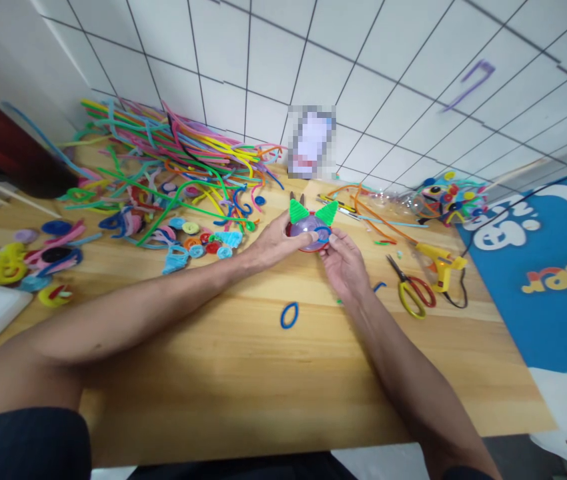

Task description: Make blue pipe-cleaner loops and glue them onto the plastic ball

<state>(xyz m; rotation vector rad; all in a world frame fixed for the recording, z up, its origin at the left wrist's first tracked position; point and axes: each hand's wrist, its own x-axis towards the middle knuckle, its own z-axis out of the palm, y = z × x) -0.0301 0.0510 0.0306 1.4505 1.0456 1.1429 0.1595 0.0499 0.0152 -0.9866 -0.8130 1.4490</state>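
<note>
My left hand [278, 243] is closed around the side of a rounded, see-through purplish ball [303, 235] with a red edge. Two green pipe-cleaner ears [325, 213] stick up from its top. The fingers of my right hand [346, 260] pinch a blue pipe-cleaner loop [322, 234] against the ball's front, where my left thumb also rests. A second blue pipe-cleaner loop [289, 315] lies on the wooden table [243, 380] below my hands. How the far-side fingers grip is hidden by the ball.
Loose colored pipe cleaners [188, 147] heap up at the back left, with coiled pipe-cleaner pieces [203, 243] in front. Scissors [411, 293] and a yellow glue gun [438, 263] lie to the right. A phone [311, 143] leans on the tiled wall.
</note>
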